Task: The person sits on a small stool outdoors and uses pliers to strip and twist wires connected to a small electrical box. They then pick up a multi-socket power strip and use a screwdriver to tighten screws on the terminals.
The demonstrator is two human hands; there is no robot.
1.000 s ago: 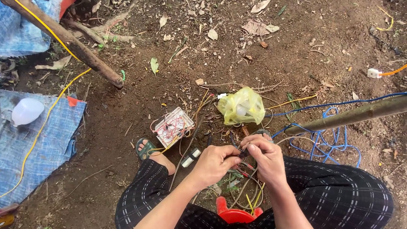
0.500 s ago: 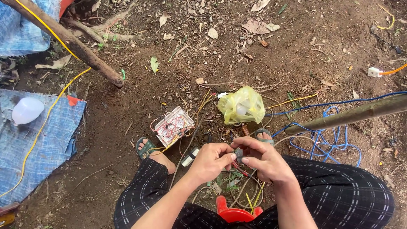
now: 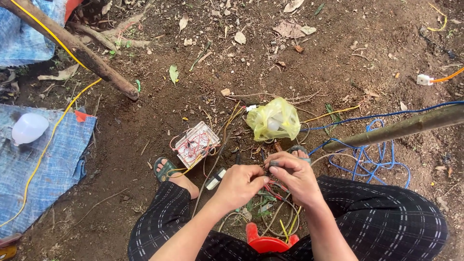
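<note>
Small dark part [image 3: 274, 164] held at frame centre, low, above a tangle of loose wires [image 3: 270, 203] on the bare dirt ground [image 3: 338, 63]. Right hand [image 3: 296, 178] pinches the part between thumb and fingertips; left hand [image 3: 240, 185] curled, fingertips pressed together against it from 9 o'clock. White breadboard with red jumper wires [image 3: 195, 144] lies near, at 10 o'clock of the hands. Yellow plastic bag [image 3: 273, 121] at 12 o'clock. Coiled blue cable [image 3: 372, 162] at 3 o'clock. Red plastic stool [image 3: 265, 241] at 6 o'clock. White bulb [image 3: 29, 128] on blue tarp [image 3: 53, 169], well apart at 9 o'clock.
</note>
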